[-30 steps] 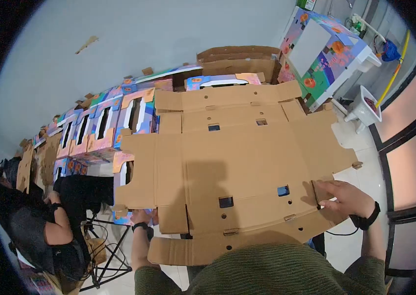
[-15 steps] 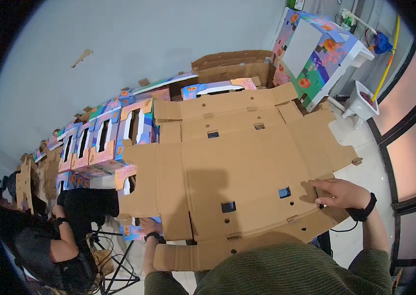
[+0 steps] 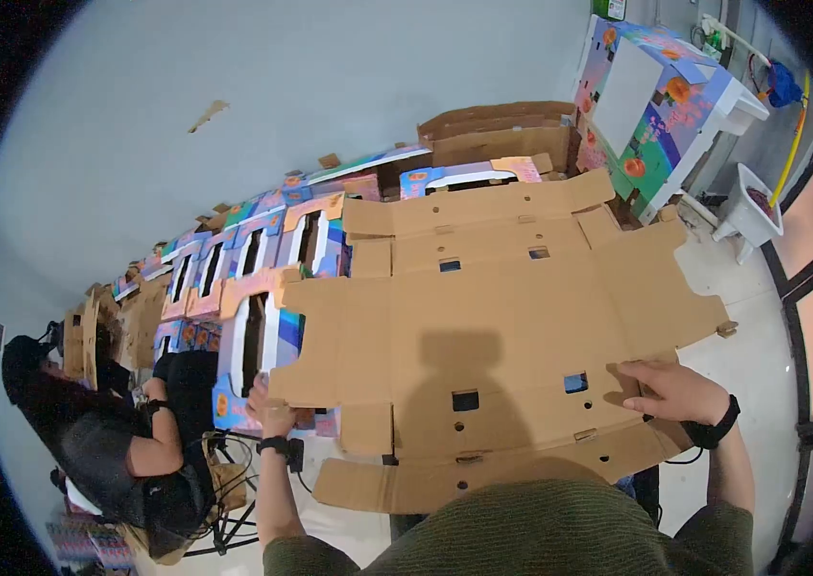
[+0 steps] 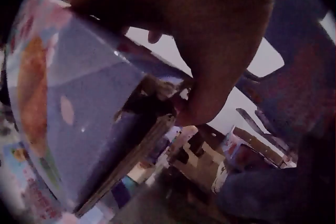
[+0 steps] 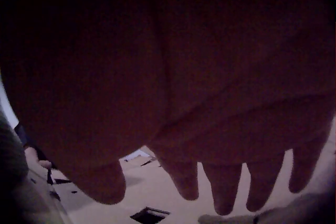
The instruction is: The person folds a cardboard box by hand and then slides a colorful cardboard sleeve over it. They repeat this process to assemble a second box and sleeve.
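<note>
A large unfolded brown cardboard blank (image 3: 493, 307) with flaps and small cut-outs lies in front of my body, plain side up. My left hand (image 3: 274, 415) pinches the edge of a printed cardboard box (image 3: 231, 370), left of the blank. In the left wrist view the thumb (image 4: 202, 106) bends over the corner of this purple box (image 4: 79, 108), and most of the fingers are hidden. Over the near right part of the blank, my right hand (image 3: 680, 392) spreads its straight fingers, palm down. The right wrist view shows these fingers (image 5: 223, 187) extended and apart.
Several printed boxes (image 3: 253, 245) stand in a row along the wall. Another large printed box (image 3: 651, 106) is at the back right, near a white plastic stool (image 3: 750, 209). A seated person (image 3: 104, 437) is at the left, beside a black metal stand (image 3: 224, 533).
My left hand has come up with the printed box, which now shows more beside the blank's left flap. The right hand keeps its place over the blank. The head view has turned left.
</note>
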The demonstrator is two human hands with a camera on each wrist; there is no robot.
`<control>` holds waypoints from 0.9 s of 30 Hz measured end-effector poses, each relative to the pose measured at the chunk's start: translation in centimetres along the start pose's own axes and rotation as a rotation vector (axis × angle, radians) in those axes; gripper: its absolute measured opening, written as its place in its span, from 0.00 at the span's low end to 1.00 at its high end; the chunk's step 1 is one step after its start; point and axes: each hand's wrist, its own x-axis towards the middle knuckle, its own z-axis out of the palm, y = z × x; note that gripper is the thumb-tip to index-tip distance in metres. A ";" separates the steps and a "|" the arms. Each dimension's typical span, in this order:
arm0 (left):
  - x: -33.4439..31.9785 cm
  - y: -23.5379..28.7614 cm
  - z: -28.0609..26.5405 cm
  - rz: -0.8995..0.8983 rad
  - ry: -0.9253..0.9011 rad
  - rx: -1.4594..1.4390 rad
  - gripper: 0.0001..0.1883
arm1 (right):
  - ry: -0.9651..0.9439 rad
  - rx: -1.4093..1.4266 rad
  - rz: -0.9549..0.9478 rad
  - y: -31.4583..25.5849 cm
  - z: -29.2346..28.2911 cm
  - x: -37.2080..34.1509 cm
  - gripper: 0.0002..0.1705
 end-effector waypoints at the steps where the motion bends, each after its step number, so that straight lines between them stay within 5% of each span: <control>1: 0.6 0.4 -1.3 -0.057 0.065 0.024 0.49 | 0.008 0.004 -0.009 0.3 0.1 0.0 0.38; 4: 4.1 1.0 -5.3 -0.180 0.129 0.152 0.45 | 0.017 0.026 0.005 -0.1 -0.4 -0.2 0.37; 11: 7.5 5.2 -16.5 -0.027 0.350 0.227 0.44 | 0.151 0.051 -0.113 0.5 -0.8 -1.5 0.35; 18: 9.3 9.8 -25.8 0.228 0.559 0.170 0.41 | 0.375 -0.034 -0.016 1.2 -3.3 -4.7 0.28; 24: 7.0 18.1 -30.3 0.451 0.337 -0.186 0.45 | 0.735 -0.198 -0.252 -1.4 -6.0 -5.7 0.25; 27: 4.7 24.0 -31.6 0.718 0.120 -0.319 0.44 | 0.734 -0.203 -0.348 -2.6 -6.5 -5.4 0.25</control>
